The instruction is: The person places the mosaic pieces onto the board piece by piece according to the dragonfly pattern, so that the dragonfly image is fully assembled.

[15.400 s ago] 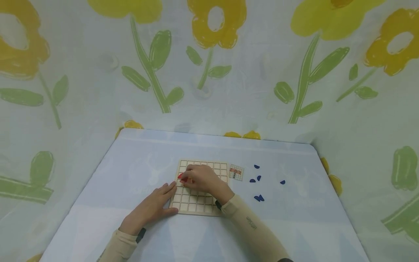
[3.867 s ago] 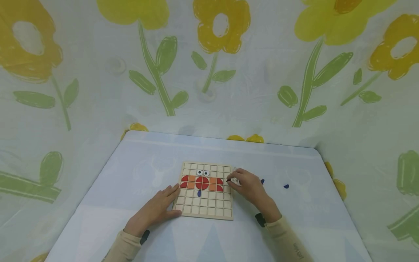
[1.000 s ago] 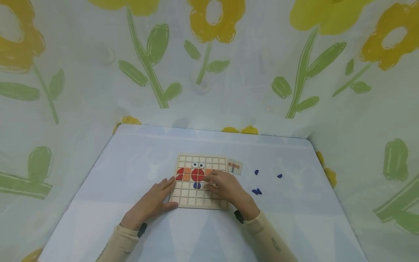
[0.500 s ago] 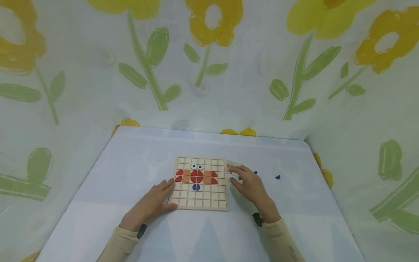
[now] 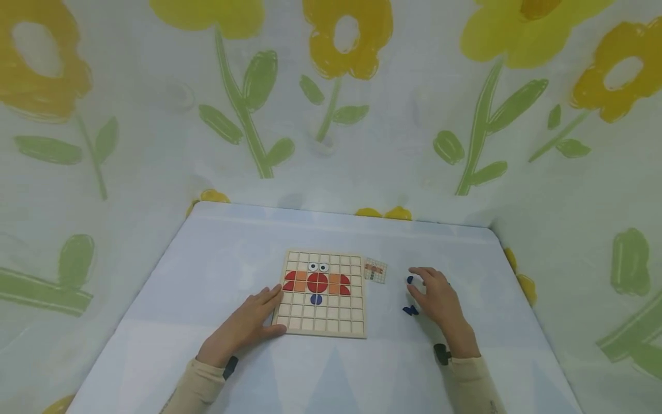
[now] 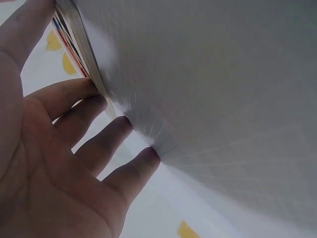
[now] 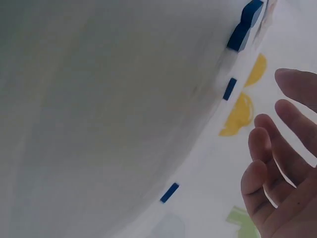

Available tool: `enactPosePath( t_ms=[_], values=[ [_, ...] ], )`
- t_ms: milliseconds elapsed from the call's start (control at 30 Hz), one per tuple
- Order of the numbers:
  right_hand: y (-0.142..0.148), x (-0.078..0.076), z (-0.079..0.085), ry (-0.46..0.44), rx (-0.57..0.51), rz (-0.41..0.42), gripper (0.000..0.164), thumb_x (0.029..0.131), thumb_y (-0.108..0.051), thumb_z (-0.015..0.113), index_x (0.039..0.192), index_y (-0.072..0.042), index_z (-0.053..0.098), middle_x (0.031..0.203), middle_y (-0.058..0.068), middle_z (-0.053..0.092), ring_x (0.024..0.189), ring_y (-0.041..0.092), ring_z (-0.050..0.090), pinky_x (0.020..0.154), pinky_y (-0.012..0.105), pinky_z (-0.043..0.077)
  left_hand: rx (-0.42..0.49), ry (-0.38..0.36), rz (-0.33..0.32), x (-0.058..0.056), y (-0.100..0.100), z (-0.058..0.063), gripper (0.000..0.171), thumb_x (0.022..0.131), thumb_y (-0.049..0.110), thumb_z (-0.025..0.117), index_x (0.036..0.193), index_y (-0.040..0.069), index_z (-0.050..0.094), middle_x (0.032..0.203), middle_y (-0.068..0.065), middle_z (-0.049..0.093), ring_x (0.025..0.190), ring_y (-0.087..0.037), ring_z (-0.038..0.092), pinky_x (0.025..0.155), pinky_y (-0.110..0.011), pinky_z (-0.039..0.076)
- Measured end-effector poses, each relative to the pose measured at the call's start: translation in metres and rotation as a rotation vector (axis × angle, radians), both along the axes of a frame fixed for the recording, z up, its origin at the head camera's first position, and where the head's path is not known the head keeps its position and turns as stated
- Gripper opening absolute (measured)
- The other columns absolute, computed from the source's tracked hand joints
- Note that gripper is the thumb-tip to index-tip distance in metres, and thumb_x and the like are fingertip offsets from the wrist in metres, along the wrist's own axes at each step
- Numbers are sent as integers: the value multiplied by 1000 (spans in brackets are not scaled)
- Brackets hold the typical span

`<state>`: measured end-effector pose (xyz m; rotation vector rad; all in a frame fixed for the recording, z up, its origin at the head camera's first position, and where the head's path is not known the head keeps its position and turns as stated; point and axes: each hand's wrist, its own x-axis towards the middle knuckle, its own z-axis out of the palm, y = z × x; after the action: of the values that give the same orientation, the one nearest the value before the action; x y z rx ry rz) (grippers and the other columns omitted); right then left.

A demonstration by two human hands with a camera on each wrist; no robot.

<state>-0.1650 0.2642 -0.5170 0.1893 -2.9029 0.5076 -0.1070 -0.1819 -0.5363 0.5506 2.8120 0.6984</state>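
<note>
In the head view my left hand (image 5: 247, 326) rests against the left side of a wooden grid board (image 5: 341, 329), its fingers extended. The left wrist view shows the fingertips along the board's edge. On the board lie red quarter pieces, orange squares (image 5: 301, 282), two eye pieces (image 5: 318, 267) and a blue disc of two halves (image 5: 316, 299). My right hand (image 5: 438, 299) hovers right of the board with thumb and fingers spread around a blue half-circle piece (image 5: 410, 280). In the right wrist view that hand is apart from the blue pieces (image 7: 229, 89) on the table.
A small pattern card (image 5: 375, 271) lies at the board's right edge. Two more blue half-circles (image 5: 410, 310) lie close together below the right hand. Another blue piece (image 7: 169, 192) shows in the right wrist view. A flowered cloth wall (image 5: 393, 144) rises behind the table.
My right hand has moved right, off the board and past the card to the loose blue pieces. Since the oldest frame, eyes, red and orange pieces and a blue disc have appeared. The left hand stays put.
</note>
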Motion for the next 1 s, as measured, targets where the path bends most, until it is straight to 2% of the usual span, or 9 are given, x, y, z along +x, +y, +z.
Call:
enactPosePath(
  t_ms=[200, 367, 633, 833, 1000],
  values=[
    [10, -4, 3, -90, 22, -17, 39, 92, -21, 76, 128, -8, 67, 133, 20, 61, 119, 39, 58, 96, 57, 53, -3, -1, -5, 1, 0, 3, 87, 89, 43, 77, 156, 4, 37, 164, -10, 30, 150, -38, 26, 122, -56, 23],
    [13, -12, 3, -152, 50, -20, 35, 94, -23, 74, 126, -9, 69, 130, 17, 64, 120, 37, 58, 100, 56, 51, 2, -2, -6, 1, 1, 6, 87, 90, 43, 76, 156, 4, 37, 165, -10, 30, 150, -39, 26, 122, -56, 23],
    [10, -23, -1, -195, 109, 10, 23, 92, -19, 76, 112, -9, 76, 117, 12, 70, 115, 35, 63, 97, 52, 53, -11, -11, -4, 1, 3, 7, 87, 90, 44, 76, 156, 4, 37, 165, -9, 30, 150, -38, 26, 122, -55, 24],
    [7, -25, -3, -218, 129, 4, 21, 91, -19, 77, 109, -9, 77, 113, 10, 71, 113, 33, 64, 97, 51, 53, -11, -6, -4, 1, 3, 5, 87, 90, 44, 76, 156, 4, 37, 165, -10, 30, 151, -38, 25, 122, -56, 23],
    [4, -25, -2, -208, 119, 26, 15, 89, -17, 79, 101, -9, 76, 101, 6, 70, 101, 30, 68, 88, 48, 57, -6, -1, -6, 2, 3, 7, 87, 90, 44, 76, 156, 3, 37, 164, -11, 30, 150, -39, 26, 121, -57, 23]
  ],
)
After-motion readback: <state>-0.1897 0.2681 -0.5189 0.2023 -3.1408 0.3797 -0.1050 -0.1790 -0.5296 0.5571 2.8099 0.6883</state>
